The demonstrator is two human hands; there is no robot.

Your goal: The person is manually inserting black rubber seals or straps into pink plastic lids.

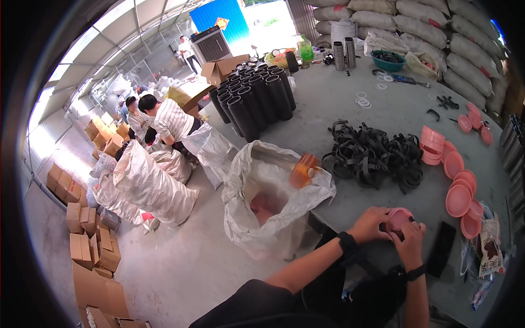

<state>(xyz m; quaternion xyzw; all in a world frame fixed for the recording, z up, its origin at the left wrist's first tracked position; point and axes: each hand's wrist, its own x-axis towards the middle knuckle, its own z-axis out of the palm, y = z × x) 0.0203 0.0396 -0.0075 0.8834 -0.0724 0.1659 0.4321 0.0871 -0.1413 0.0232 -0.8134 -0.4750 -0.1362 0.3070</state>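
Note:
Above the near edge of the grey table, both my hands are closed round a pink round plastic cup (399,216). My left hand (373,224) grips its left side. The fingers of my right hand (409,241) press on its near right side. A small dark piece shows by my right fingertips; I cannot make out what it is. More pink cups (458,200) lie in a curved row to the right. Beyond my hands is a tangled heap of black strap-like handles (377,153). A black rectangular object (441,249) lies beside my right hand.
An open white woven sack (249,218) with pink pieces inside stands left of the table; an orange translucent object (304,170) is at its rim. Black tubes (254,101) stand grouped at the far left. A teal basin (388,61) sits farther back. People work beyond large sacks (153,183).

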